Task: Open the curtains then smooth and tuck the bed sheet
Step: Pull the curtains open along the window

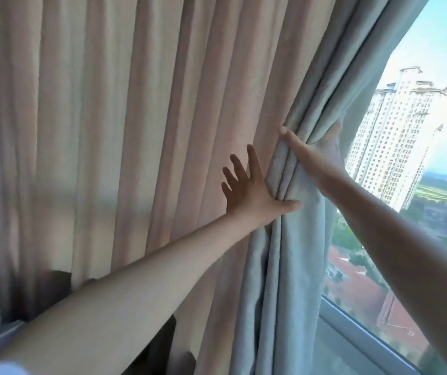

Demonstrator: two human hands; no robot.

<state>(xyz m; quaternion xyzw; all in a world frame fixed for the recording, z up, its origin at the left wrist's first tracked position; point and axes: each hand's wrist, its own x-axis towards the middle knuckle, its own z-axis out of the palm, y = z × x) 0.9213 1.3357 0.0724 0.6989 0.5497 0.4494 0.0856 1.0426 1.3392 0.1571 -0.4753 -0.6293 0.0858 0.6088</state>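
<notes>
Left hand (252,190) lies flat with fingers spread on the curtain (141,125); right hand (315,151) grips its bunched edge, fingers hidden behind the folds

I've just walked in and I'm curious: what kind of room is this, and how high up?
Probably a room in a high-rise flat: long curtains cover a big window, and tower blocks with rooftops far below show through the gap.

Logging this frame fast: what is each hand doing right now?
Left hand: open, fingers spread, pressing flat against the curtain.
Right hand: gripping the curtain's bunched edge, thumb in front.
</notes>
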